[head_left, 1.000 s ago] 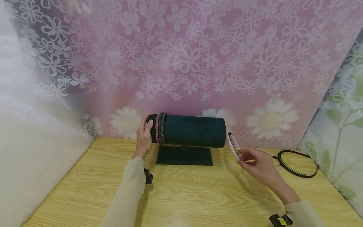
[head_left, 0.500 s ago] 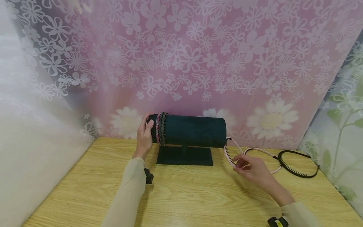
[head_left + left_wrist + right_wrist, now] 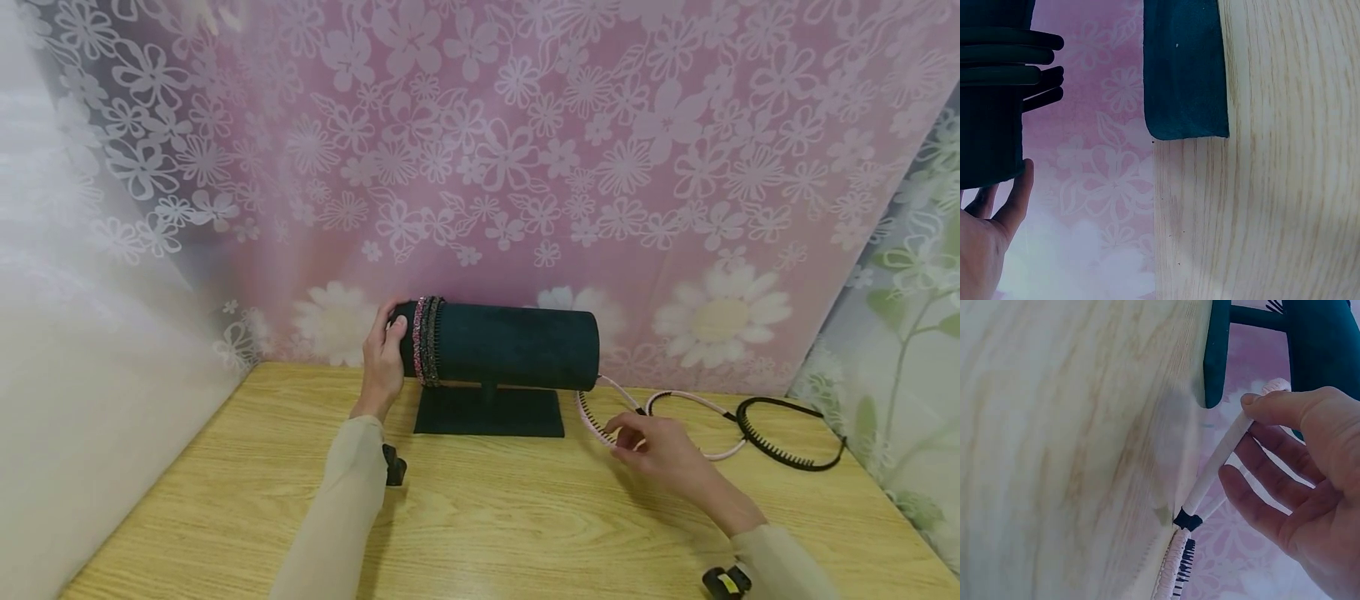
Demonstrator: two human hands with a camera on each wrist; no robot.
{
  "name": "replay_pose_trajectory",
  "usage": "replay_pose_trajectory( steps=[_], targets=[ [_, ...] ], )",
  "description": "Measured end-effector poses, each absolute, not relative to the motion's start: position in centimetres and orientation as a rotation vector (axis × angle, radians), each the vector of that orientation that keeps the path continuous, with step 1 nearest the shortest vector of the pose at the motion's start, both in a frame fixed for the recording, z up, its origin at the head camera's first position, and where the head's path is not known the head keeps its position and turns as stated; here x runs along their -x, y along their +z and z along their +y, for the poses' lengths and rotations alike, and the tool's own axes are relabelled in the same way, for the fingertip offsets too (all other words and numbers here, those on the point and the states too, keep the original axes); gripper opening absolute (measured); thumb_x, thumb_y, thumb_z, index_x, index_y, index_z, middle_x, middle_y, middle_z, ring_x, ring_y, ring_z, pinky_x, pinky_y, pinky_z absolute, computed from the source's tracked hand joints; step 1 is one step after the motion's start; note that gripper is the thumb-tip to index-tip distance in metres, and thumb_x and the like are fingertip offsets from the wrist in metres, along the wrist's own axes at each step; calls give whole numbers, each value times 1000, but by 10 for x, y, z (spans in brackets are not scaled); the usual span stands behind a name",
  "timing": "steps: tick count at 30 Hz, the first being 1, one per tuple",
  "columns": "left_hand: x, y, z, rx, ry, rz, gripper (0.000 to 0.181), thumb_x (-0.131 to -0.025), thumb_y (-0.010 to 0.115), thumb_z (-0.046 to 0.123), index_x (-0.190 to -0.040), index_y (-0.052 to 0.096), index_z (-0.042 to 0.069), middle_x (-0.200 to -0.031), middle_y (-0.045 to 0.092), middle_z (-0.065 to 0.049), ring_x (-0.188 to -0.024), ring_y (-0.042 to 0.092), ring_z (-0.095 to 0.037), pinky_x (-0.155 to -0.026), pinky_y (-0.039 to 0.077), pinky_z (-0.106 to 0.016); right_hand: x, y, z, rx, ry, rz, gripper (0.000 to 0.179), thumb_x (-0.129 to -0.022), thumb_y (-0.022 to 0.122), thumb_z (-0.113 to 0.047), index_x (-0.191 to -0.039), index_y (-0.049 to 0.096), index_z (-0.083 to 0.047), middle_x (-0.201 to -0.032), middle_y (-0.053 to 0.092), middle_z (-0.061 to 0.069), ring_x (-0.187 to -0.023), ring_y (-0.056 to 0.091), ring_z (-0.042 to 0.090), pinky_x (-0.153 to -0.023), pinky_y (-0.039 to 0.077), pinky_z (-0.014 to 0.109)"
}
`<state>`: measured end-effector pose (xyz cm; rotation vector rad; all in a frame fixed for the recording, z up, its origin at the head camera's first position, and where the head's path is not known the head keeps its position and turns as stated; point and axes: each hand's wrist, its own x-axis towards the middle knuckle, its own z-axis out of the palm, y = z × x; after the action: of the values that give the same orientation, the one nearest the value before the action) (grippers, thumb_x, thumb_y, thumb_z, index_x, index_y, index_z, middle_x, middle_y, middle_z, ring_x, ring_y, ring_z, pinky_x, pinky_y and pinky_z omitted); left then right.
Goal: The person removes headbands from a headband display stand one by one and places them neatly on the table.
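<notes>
In the head view, my left hand (image 3: pixel 383 367) grips the left end of a dark green padded headband stand (image 3: pixel 517 346), a horizontal roll on a flat base. Several headbands (image 3: pixel 426 342), one pink and glittery and others dark with comb teeth, sit round the roll near that hand; their ends (image 3: pixel 1044 56) stick out in the left wrist view. Low at the roll's right end, my right hand (image 3: pixel 667 454) pinches a pink toothed headband (image 3: pixel 592 421) close over the table. Thumb and fingers hold its pale band (image 3: pixel 1217 462) in the right wrist view.
Right of my right hand, another pink headband (image 3: pixel 697 397) and a black toothed headband (image 3: pixel 780 454) lie on the wooden table (image 3: pixel 480 517), overlapping each other. A pink flowered curtain (image 3: pixel 525 167) hangs close behind the stand.
My right hand has moved left and slightly down with the pink headband, from beside the roll's right end to low by the table. My left hand and the stand have stayed still.
</notes>
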<state>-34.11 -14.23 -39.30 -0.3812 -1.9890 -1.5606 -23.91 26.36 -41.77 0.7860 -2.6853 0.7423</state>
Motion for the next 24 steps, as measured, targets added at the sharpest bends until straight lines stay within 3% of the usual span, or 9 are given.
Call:
replay_pose_trajectory(
  steps=[13, 24],
  targets=[
    [342, -391, -143, 369, -1591, -2009, 43, -111, 38, 25, -149, 50, 12, -145, 56, -13, -125, 55, -33, -109, 41, -51, 252, -415, 253, -823, 507, -2822, 22, -82, 80, -3, -101, 75, -11, -74, 62, -11, -67, 53, -1, -63, 49, 24],
    [342, -393, -143, 389, -1539, -1979, 41, -110, 39, 35, -145, 54, 19, -136, 61, -4, -116, 58, -25, -103, 43, -47, 258, -419, 247, -744, 397, -2937, 21, -82, 77, -3, -99, 75, -16, -75, 61, -9, -66, 49, 3, -60, 45, 24]
  ],
)
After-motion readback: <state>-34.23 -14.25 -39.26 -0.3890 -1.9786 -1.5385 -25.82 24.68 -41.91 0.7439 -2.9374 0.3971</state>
